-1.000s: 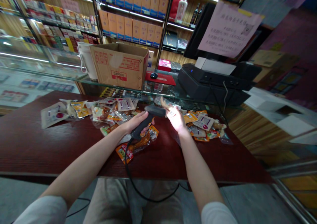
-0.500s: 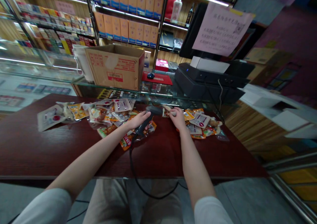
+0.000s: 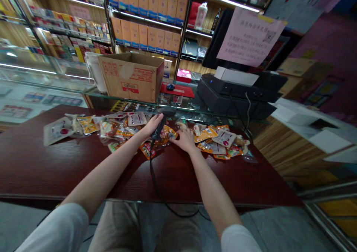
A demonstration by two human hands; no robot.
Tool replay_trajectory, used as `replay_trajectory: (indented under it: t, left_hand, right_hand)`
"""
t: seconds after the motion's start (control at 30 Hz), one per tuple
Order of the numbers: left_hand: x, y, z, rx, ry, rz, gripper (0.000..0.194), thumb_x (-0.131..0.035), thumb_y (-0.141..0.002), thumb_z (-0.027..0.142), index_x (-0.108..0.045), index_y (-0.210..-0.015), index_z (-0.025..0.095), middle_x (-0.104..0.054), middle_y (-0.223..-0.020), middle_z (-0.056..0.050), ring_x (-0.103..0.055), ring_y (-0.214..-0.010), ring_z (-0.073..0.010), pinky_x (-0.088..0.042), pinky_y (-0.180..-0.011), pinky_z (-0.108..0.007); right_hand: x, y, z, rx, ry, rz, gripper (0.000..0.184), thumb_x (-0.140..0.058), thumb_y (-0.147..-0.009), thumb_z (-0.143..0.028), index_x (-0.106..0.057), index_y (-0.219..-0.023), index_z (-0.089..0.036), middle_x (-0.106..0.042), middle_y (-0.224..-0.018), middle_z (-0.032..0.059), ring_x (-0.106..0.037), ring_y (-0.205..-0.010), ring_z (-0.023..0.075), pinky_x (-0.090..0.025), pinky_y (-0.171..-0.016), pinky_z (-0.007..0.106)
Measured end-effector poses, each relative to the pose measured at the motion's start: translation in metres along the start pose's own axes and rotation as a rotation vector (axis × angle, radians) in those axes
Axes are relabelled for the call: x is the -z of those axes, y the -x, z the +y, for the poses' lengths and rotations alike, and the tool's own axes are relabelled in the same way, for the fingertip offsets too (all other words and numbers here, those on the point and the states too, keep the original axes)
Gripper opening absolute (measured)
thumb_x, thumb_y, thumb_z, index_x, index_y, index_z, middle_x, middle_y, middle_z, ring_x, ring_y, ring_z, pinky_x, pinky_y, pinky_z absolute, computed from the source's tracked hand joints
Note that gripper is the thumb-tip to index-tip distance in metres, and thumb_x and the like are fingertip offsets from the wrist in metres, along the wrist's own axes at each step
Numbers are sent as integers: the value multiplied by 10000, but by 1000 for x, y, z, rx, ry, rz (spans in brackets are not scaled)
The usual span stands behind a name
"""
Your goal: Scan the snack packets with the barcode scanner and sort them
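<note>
Left hand closed around a corded barcode scanner, raised above the far side of the desk; open right hand rests on soft, slippery snack packets. The light, stiff scanner is best held by its handle.

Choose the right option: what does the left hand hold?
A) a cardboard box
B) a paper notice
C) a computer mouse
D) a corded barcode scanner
D: the left hand closes around a black corded barcode scanner, and its cable trails down from the bottom end.
</note>
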State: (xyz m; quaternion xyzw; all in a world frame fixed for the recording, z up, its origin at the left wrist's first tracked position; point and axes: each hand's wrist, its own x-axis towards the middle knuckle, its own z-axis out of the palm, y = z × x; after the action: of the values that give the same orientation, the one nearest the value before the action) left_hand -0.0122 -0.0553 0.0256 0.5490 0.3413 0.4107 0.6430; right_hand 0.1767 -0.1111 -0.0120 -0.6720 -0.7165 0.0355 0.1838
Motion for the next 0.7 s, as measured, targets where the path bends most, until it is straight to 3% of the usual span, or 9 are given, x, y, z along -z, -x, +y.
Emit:
replay_trajectory:
  t: [0.07, 0.17, 0.33, 0.4, 0.5, 0.7]
  left_hand:
    - [9, 10, 6, -33, 19, -28, 590, -569, -842, 671, -494, -1095, 144, -591, -563, 27, -530, -389, -121, -442, -410, -242]
    - [19, 22, 8, -28, 39, -97, 658, -561, -813, 716, -507, -1113, 133, -557, -508, 39, -498, -360, -121, -400, -379, -234]
    - [21, 35, -2, -43, 72, -150, 651, -559, -816, 710, -485, -1145, 153, -542, -494, 52, -479, -338, -108, -346, -354, -201]
    - [17, 40, -3, -35, 81, -190, 640, -555, -820, 709, -474, -1131, 157, -539, -495, 51, -476, -337, -107, -332, -349, -197]
    - [10, 48, -2, -29, 61, -253, 630, -561, -819, 706, -454, -1119, 163, -537, -508, 54, -478, -344, -105, -322, -351, -194]
    - [0, 53, -2, -20, 12, -284, 583, -561, -815, 710, -487, -1034, 175, -527, -509, 50, -473, -348, -106, -333, -352, -209]
  right_hand:
    - [-7, -3, 2, -35, -6, 12, 283, -685, -803, -479, -665, -858, -202, -671, -1070, 123, -551, -1115, 339, -349, -986, 531]
    - [-13, -12, 13, -132, -186, 77, 136, -643, -825, -332, -585, -786, -215, -666, -876, 57, -604, -961, 273, -392, -935, 475]
    - [-7, -21, 35, -307, -833, 303, 192, -615, -810, -387, -479, -818, -253, -531, -633, -55, -552, -603, 167, -480, -611, 303]
    - [1, -18, 39, -367, -1070, 291, 277, -674, -760, -436, -488, -845, -249, -528, -621, -72, -525, -533, 142, -454, -493, 261]
    - [14, -11, 39, -362, -1298, 204, 386, -776, -664, -462, -550, -861, -218, -582, -666, -60, -547, -539, 110, -464, -447, 219]
    - [29, -3, 31, -308, -1424, 127, 411, -800, -650, -522, -613, -807, -192, -636, -709, -31, -592, -578, 93, -531, -478, 200]
